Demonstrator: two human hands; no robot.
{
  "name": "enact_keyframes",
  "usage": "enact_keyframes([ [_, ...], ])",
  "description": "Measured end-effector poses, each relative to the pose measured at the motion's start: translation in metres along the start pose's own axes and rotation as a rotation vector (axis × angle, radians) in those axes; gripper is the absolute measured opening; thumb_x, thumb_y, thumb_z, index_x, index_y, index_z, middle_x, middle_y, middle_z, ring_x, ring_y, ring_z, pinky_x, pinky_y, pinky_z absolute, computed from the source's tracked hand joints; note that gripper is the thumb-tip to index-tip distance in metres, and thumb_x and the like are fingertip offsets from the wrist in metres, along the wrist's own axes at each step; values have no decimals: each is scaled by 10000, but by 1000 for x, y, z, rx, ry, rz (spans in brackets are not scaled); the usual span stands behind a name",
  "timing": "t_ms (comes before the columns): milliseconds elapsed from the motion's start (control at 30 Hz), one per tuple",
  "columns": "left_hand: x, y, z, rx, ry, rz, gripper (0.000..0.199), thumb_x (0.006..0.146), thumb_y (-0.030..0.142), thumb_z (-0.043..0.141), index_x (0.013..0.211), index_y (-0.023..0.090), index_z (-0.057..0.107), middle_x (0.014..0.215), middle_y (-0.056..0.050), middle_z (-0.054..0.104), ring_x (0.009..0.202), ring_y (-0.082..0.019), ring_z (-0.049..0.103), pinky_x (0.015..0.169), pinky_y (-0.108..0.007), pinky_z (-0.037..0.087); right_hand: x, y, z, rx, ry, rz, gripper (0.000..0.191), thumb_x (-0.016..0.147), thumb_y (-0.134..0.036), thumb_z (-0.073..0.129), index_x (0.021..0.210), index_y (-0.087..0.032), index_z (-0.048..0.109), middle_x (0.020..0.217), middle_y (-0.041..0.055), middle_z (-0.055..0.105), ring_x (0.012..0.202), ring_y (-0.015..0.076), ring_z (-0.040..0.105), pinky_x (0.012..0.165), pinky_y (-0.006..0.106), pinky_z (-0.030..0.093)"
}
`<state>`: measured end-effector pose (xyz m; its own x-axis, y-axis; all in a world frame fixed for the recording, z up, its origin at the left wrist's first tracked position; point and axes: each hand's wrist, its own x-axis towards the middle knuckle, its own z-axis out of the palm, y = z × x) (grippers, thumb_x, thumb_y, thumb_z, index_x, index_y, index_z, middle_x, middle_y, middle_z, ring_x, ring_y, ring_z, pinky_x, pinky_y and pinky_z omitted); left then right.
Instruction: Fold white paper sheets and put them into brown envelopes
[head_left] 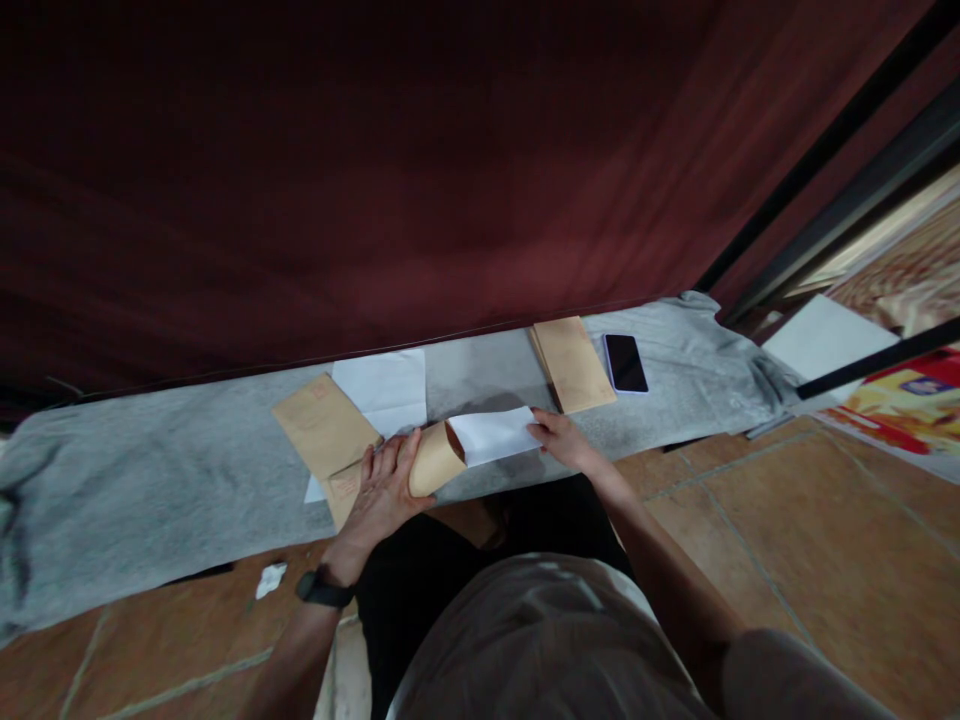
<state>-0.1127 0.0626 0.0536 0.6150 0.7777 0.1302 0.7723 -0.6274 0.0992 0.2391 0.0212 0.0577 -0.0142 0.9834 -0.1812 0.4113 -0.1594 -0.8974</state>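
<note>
My left hand (386,490) is wrapped over a brown paper envelope (437,460), whose mouth bulges open toward the right. A folded white sheet of paper (495,436) sticks partway out of that mouth. At its outer end, my right hand (555,438) pinches the sheet between thumb and fingers. Under and beside my left hand lies another brown envelope (322,425), partly covered. White paper (386,385) rests behind it, flat on the grey cloth. How far the sheet reaches inside the envelope is hidden.
A grey cloth (187,460) covers the long narrow bench. A small stack of brown envelopes (576,365) lies right of centre, beside a phone (626,363). A dark red curtain (420,200) rises behind. Crumpled white paper (271,579) is on the tiled floor (765,520).
</note>
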Motion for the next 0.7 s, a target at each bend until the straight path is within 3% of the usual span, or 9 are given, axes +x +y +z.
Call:
enact_keyframes([
  [400,1,2,-4,15,3,36,1113,756,449,770,1620,195,116,1478,-216,469,1378,-405,438,1187,-639,209,12,-37,-14,-407,-94,-28,279,948,-84,462,1019,-179,715,905,51,730,806,166,660,745,242,470],
  [700,4,0,-5,2,-21,24,1115,758,452,762,1615,184,102,1472,-219,473,1373,-405,442,1184,-640,209,19,-31,-21,-406,-126,-109,293,935,-95,471,1036,-172,735,973,72,752,872,182,680,782,252,471],
])
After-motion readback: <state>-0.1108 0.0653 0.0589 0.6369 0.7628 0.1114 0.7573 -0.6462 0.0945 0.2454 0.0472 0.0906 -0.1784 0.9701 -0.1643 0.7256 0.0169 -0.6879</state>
